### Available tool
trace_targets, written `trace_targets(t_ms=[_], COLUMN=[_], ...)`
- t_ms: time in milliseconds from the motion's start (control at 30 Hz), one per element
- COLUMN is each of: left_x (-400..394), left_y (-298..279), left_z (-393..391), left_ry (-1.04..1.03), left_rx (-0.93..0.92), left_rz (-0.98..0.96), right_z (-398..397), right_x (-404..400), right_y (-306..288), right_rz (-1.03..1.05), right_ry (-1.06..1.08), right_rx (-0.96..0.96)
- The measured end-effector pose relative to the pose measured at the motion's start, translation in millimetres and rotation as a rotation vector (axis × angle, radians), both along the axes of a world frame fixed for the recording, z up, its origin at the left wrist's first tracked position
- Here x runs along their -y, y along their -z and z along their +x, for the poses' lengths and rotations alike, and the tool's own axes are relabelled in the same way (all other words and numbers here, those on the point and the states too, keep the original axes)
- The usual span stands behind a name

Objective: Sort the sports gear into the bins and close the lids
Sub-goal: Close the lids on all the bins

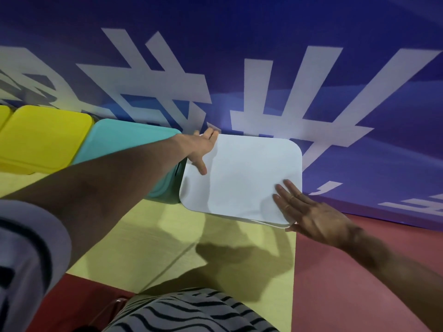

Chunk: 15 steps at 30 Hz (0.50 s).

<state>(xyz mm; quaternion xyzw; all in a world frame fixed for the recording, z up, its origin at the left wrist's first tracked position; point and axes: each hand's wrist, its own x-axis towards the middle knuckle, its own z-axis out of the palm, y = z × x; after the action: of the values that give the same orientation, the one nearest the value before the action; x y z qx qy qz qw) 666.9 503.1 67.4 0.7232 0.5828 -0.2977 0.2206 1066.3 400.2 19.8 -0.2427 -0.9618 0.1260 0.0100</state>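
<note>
Both hands flat, fingers spread, on the white lid [242, 178]: left hand [200, 147] at far-left corner, right hand [309, 212] at near-right corner. Lid sits over its bin (seating unconfirmed). Yellow lid [45, 137] and teal lid [124, 140] already down. No loose gear visible; task near its end.
</note>
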Motion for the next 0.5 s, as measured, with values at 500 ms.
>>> trace_targets(t_ms=[500], left_x=[3], left_y=[9], left_z=[-10], left_ry=[0.007], left_rx=[0.076], left_rz=[0.066], right_z=[-55], right_x=[-4], right_y=[-5], right_rz=[-0.630], right_ry=[1.179], right_rx=[-0.555])
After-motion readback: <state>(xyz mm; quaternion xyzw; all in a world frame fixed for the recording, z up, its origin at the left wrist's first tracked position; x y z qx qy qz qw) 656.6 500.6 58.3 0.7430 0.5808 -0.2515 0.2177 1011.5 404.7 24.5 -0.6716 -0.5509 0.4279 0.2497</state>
